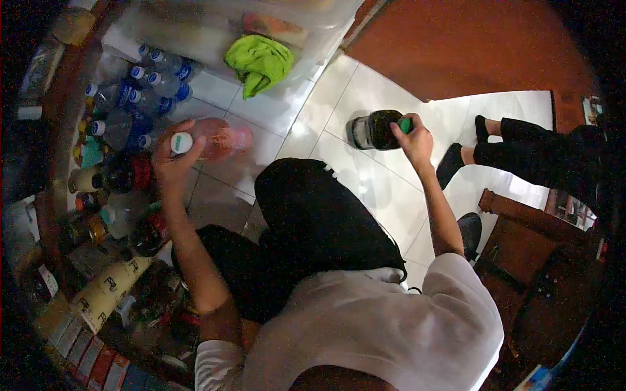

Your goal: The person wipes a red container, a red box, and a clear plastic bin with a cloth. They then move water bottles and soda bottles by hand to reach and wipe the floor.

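Observation:
At the left, my left hand is closed around the top of a large clear bottle with a pinkish-red tint, just below its white cap. The bottle lies tilted in this view, its base pointing right over the floor tiles. On the other side, my right hand grips a dark bottle with a pale label at its green cap. My fingers wrap round that cap and neck. The dark bottle overlaps the white tiles in this view.
Several blue-labelled water bottles stand at the upper left, with dark soda bottles below. A lime-green cloth lies on a translucent surface. Another person's legs are at the right, near brown wooden furniture.

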The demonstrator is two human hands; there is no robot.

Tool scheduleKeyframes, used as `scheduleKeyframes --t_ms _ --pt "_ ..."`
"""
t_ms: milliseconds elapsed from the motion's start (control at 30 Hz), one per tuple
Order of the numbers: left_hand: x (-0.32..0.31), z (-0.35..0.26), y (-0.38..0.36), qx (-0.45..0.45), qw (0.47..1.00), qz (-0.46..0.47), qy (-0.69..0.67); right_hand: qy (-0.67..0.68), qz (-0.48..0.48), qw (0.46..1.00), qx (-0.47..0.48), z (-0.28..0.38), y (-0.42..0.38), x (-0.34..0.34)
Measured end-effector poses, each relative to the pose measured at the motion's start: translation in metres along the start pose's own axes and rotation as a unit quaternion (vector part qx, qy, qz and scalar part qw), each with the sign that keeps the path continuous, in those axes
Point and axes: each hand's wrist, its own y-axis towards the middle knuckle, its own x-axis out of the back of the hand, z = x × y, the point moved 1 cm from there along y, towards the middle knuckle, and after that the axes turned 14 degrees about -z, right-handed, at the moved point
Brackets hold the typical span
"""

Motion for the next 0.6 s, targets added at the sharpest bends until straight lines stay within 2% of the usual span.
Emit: scheduleKeyframes --t_ms 67,100,167,200,233,300,333,367,400,433,500,533,567,600 --pt "-0.012 0.001 -0.006 0.027 0.995 0.021 -0.09 -0.058 0.007 0.998 -0.003 -0.014 -0.003 0.003" --pt "-0.018 -0.003 -0.007 0.029 0.995 0.022 -0.091 -0.06 0.007 0.998 -0.004 -0.023 -0.006 0.001" --pt "-0.031 -0.013 -0.009 0.005 0.996 0.074 -0.052 -0.081 -0.057 0.995 -0.034 -0.036 -0.011 0.001" --pt "-0.037 -0.015 -0.011 0.003 0.996 0.072 -0.052 -0.124 0.025 0.987 -0.098 -0.019 -0.009 0.01" --pt "-0.046 -0.015 -0.014 0.016 0.992 0.098 -0.077 -0.123 0.027 0.987 -0.096 -0.012 -0.009 0.013" --pt "-0.061 -0.02 -0.016 0.03 0.987 0.12 -0.1 -0.308 -0.02 0.946 0.099 0.004 -0.008 0.014" --pt "-0.067 -0.027 -0.015 -0.019 0.988 0.131 -0.079 -0.276 -0.036 0.947 0.162 0.023 -0.008 0.015" --pt "-0.073 -0.034 -0.016 -0.067 0.986 0.143 -0.058 -0.109 -0.016 0.977 0.185 0.045 -0.002 0.017" --pt "-0.08 -0.042 -0.019 -0.066 0.986 0.143 -0.058 0.025 0.038 0.984 0.174 0.07 -0.002 0.015" --pt "-0.085 -0.051 -0.022 -0.082 0.984 0.153 -0.046 0.104 0.126 0.97 0.177 0.091 -0.003 0.009" --pt "-0.103 -0.052 -0.029 -0.098 0.98 0.17 -0.04 0.298 0.313 0.888 0.156 0.124 -0.007 -0.015" --pt "-0.12 -0.042 -0.034 -0.092 0.977 0.177 -0.07 0.331 0.339 0.863 0.176 0.136 -0.01 -0.027" --pt "-0.132 -0.039 -0.038 -0.087 0.974 0.185 -0.099 0.349 0.316 0.858 0.206 0.133 -0.015 -0.051" --pt "-0.133 -0.06 -0.039 -0.122 0.975 0.167 -0.082 0.395 0.312 0.847 0.172 0.137 -0.02 -0.056"
